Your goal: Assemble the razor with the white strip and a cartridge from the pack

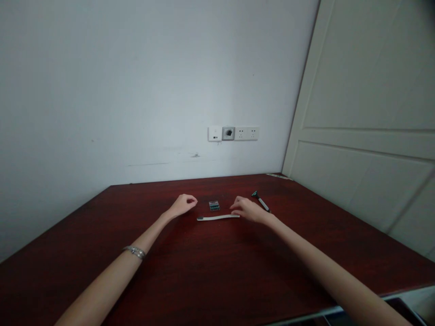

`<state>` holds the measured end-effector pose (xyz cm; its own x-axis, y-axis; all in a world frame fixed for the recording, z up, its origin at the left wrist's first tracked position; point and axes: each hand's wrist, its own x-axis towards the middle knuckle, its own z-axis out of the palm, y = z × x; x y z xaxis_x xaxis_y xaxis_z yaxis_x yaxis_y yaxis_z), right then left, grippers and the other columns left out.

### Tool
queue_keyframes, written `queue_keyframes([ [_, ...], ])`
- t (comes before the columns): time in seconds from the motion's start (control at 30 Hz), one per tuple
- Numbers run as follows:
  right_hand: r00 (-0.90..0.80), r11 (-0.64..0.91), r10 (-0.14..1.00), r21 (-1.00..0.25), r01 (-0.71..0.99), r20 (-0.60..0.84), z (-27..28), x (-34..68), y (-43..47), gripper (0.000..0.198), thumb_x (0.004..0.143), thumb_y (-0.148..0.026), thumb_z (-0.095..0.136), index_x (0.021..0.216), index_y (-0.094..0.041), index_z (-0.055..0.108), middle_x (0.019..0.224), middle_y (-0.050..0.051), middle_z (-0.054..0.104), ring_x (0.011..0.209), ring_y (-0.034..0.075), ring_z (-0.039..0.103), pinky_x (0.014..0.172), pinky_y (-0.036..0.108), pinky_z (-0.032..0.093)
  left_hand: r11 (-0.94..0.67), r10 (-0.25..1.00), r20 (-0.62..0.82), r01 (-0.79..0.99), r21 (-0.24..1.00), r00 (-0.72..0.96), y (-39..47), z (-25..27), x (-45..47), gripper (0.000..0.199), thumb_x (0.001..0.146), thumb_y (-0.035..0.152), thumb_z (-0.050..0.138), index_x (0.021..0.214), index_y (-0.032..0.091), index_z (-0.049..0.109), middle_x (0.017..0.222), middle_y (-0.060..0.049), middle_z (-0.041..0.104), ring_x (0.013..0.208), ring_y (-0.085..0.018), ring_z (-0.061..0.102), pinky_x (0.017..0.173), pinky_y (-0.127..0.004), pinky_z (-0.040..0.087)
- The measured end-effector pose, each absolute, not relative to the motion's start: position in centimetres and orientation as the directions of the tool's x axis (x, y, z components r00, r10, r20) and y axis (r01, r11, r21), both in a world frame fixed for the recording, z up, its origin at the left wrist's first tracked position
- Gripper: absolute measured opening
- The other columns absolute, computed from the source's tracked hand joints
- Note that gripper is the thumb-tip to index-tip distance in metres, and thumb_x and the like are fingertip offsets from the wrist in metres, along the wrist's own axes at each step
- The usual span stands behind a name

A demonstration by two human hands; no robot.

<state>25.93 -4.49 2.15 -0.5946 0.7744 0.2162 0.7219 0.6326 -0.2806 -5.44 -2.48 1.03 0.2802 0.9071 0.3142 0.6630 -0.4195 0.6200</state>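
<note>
A white toothbrush lies crosswise on the dark red table, its grey head end pointing left. Just behind it sits a small clear case with dark green parts inside, perhaps razor blades. My left hand is left of the case, fingers curled with thumb and forefinger brought together; nothing shows in them. By the toothbrush's right end is my right hand, fingers bent and a little apart, with nothing visible in its grasp. Whether it touches the toothbrush I cannot tell. A razor with a green head and grey handle lies beyond the right hand.
The reddish-brown table reaches back to a white wall with a row of sockets. A pale panelled door borders the right side. Under the table's front right edge, dark objects partly show.
</note>
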Motion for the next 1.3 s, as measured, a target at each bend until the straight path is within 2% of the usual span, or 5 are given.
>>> queue_keyframes([
  [0.27,-0.665,0.678,0.735,-0.156,0.719,0.129,1.5,23.8,-5.8,0.027,0.085,-0.033,0.048,0.104,-0.023,0.065,0.105,0.007,0.055,0.092,0.019,0.057,0.071,0.024,0.042,-0.422,0.905,0.321,0.672,0.608,0.278,-2.0,1.1,-5.4,0.021,0.069,0.028,0.055,0.078,0.016,0.069,0.080,-0.006,0.070,0.076,-0.018,0.064,0.074,-0.026,0.046],
  [0.63,-0.655,0.679,0.728,-0.084,0.729,0.205,2.4,24.4,-6.6,0.025,0.086,-0.030,0.045,0.094,-0.021,0.068,0.096,0.008,0.063,0.092,0.021,0.055,0.069,0.025,0.041,-0.432,0.901,0.322,0.659,0.616,0.289,-1.5,0.4,-5.5,0.022,0.070,0.029,0.056,0.081,0.014,0.069,0.080,-0.007,0.070,0.076,-0.018,0.064,0.073,-0.026,0.048],
  [1.0,-0.273,0.525,0.792,-0.383,0.760,0.546,1.7,32.8,-7.5,0.028,0.085,-0.039,0.045,0.089,-0.024,0.068,0.089,0.004,0.067,0.083,0.020,0.056,0.073,0.031,0.045,-0.427,0.903,0.334,0.648,0.631,0.271,-1.2,0.1,-4.7,0.022,0.070,0.029,0.056,0.081,0.014,0.068,0.081,-0.006,0.070,0.077,-0.019,0.064,0.074,-0.028,0.048],
  [1.17,-0.103,0.379,0.735,-0.280,0.882,0.670,1.2,36.9,-7.0,0.031,0.086,-0.040,0.042,0.090,-0.022,0.067,0.090,0.006,0.065,0.087,0.021,0.056,0.071,0.030,0.045,-0.469,0.881,0.373,0.643,0.606,0.291,-1.2,0.1,-3.6,0.022,0.072,0.030,0.055,0.081,0.014,0.068,0.081,-0.006,0.070,0.076,-0.018,0.064,0.074,-0.029,0.048],
  [1.3,-0.068,0.198,0.750,-0.126,0.972,0.658,0.3,39.5,-6.8,0.032,0.089,-0.036,0.038,0.091,-0.021,0.066,0.092,0.007,0.064,0.088,0.021,0.055,0.063,0.028,0.045,-0.457,0.885,0.373,0.666,0.589,0.278,-1.3,-0.3,-2.8,0.029,0.071,0.033,0.058,0.089,0.012,0.066,0.089,-0.009,0.068,0.082,-0.019,0.063,0.077,-0.030,0.048],
])
